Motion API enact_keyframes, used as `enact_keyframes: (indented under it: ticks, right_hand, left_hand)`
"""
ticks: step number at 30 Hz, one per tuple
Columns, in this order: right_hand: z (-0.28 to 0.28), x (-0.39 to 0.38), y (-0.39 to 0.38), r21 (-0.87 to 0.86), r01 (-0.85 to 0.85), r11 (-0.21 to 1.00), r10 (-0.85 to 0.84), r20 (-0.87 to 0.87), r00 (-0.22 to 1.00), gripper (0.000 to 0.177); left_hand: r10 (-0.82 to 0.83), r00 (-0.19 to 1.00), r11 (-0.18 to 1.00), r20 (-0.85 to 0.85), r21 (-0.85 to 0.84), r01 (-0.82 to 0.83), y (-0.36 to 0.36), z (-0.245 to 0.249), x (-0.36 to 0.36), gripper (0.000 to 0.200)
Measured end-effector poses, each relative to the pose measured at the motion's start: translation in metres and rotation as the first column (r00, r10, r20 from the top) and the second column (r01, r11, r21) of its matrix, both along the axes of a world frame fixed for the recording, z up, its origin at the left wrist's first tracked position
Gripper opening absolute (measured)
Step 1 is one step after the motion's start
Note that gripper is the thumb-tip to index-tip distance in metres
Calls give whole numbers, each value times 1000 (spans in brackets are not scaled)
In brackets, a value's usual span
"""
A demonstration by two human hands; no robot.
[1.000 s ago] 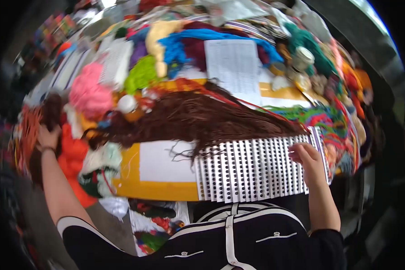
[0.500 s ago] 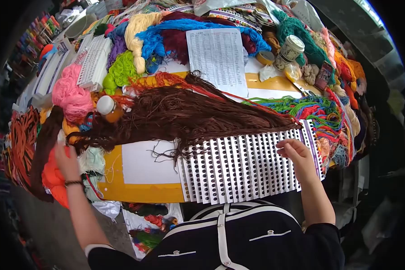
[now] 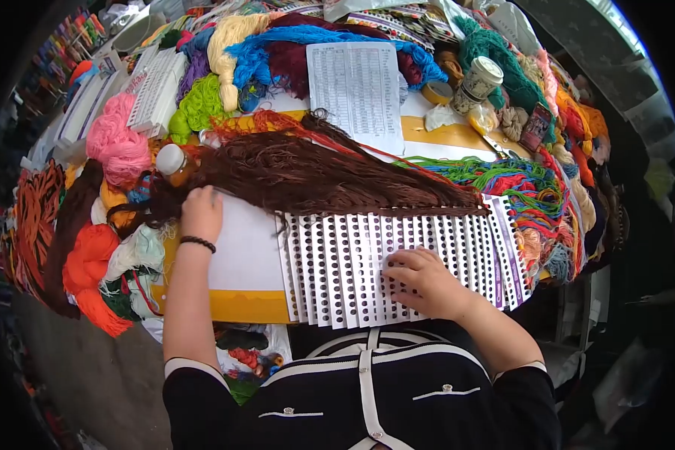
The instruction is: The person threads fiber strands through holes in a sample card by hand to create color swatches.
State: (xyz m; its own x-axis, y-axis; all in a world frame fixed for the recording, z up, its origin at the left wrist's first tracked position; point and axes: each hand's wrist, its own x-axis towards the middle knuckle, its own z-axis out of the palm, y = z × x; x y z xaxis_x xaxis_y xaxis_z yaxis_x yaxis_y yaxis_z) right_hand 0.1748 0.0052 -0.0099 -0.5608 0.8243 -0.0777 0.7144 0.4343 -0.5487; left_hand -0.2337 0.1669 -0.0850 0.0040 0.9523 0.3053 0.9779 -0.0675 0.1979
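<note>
A long bundle of dark brown thread [image 3: 330, 176] lies across the table, wide in the middle and tapering to the right. My left hand [image 3: 201, 214] is at its lower left edge, fingers curled closed on the strands; the fingertips are partly hidden. Below the bundle, several white cards with rows of punched holes [image 3: 330, 277] overlap in a fan, and the thread covers their upper ends. My right hand [image 3: 427, 283] rests over the middle of these cards, palm down, its fingers stretched and slightly apart, holding nothing. White paper [image 3: 244, 247] lies between my hands' sides.
Behind the thread are a printed sheet [image 3: 355, 97], a patterned cup [image 3: 478, 84], a roll of tape [image 3: 437, 93] and scissors [image 3: 500, 146]. A white-capped jar [image 3: 172, 161] stands near my left hand. Pink [image 3: 118, 142], orange-red [image 3: 90, 262] and multicoloured skeins [image 3: 510, 184] ring the table.
My left hand has moved right from the orange-red skein to the brown thread. My right hand has moved left and down onto the cards. Fewer loose strands hang over the paper.
</note>
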Motion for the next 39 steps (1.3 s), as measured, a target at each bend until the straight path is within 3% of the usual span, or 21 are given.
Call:
enact_keyframes:
  ticks: [3, 4, 6, 8, 10, 11, 12, 14, 15, 17, 20, 21, 22, 24, 26, 28, 30, 32, 36, 37, 39]
  right_hand:
    - [-3, 4, 1, -14, 4, 1000, -4, -45, 999, 37]
    - [-3, 4, 1, -23, 3, 1000, -3, -39, 999, 38]
    - [-1, 3, 3, -22, 9, 1000, -10, -39, 999, 36]
    - [1, 4, 5, -61, 19, 998, -23, -70, 997, 35]
    - [8, 13, 5, -120, 51, 992, -72, -180, 981, 35]
    - [15, 20, 5, -178, 79, 981, -128, -286, 950, 36]
    - [32, 27, 6, 11, 116, 993, -112, -168, 979, 34]
    - [48, 54, 11, 41, 162, 986, -156, -122, 980, 30]
    - [44, 70, 12, 2, 227, 974, -220, -247, 944, 28]
    - [39, 95, 7, -145, 355, 924, -380, -471, 796, 27]
    - [43, 113, 2, -309, 256, 916, -401, -697, 595, 37]
    - [46, 112, -1, -446, 227, 866, -496, -710, 500, 42]
    - [47, 114, -1, -448, 223, 866, -496, -709, 501, 42]
    - [48, 119, -1, -103, 456, 884, -461, -355, 814, 45]
    - [33, 132, 4, 229, 616, 754, -621, -57, 782, 55]
    - [22, 138, 7, 435, 583, 686, -712, 238, 660, 62]
    - [-15, 165, 6, 266, 646, 715, -697, 201, 689, 68]
    - [-32, 169, 3, 276, 653, 705, -709, 253, 659, 68]
    - [9, 145, 31, 442, 596, 670, -698, 100, 709, 58]
    - [14, 142, 52, 428, 579, 694, -628, -32, 778, 49]
    - [21, 124, 96, 312, 538, 783, -545, -73, 835, 40]
  left_hand:
    - [-198, 978, 967, 67, 176, 184, -23, 64, 59, 11]
    - [-235, 959, 971, 161, 83, 224, -34, 72, 83, 10]
    - [-443, 723, 855, 530, 9, 518, -49, 56, 123, 12]
    - [-617, 657, 717, 434, -33, 696, -61, 50, 154, 23]
    - [-578, 729, 743, 366, -135, 656, -52, 40, 162, 26]
    - [-569, 742, 782, 356, -44, 621, -41, 30, 158, 26]
    - [-559, 754, 812, 346, 46, 581, -31, 23, 150, 25]
    - [-478, 786, 875, 391, 141, 463, -26, 28, 138, 22]
    - [-457, 769, 878, 447, 92, 469, -29, 33, 135, 20]
    - [-479, 768, 863, 425, 68, 501, -40, 46, 134, 17]
    - [-546, 700, 811, 460, 79, 580, -53, 42, 141, 15]
    - [-542, 703, 813, 461, 76, 577, -56, 41, 145, 15]
    - [-550, 700, 809, 456, 82, 583, -59, 41, 148, 15]
    - [-559, 697, 803, 448, 86, 589, -62, 43, 154, 15]
    - [-641, 644, 745, 418, 135, 654, -62, 49, 163, 17]
    - [-661, 633, 712, 404, 72, 698, -61, 49, 174, 24]
    - [-664, 685, 734, 300, 86, 674, -55, 47, 184, 27]
    - [-555, 789, 825, 264, 49, 564, -39, 31, 184, 29]
    - [-377, 895, 926, 239, 98, 364, -17, 44, 176, 21]
    - [-377, 894, 926, 242, 97, 364, -11, 50, 179, 21]
    - [-410, 884, 912, 223, 81, 402, 8, 52, 186, 22]
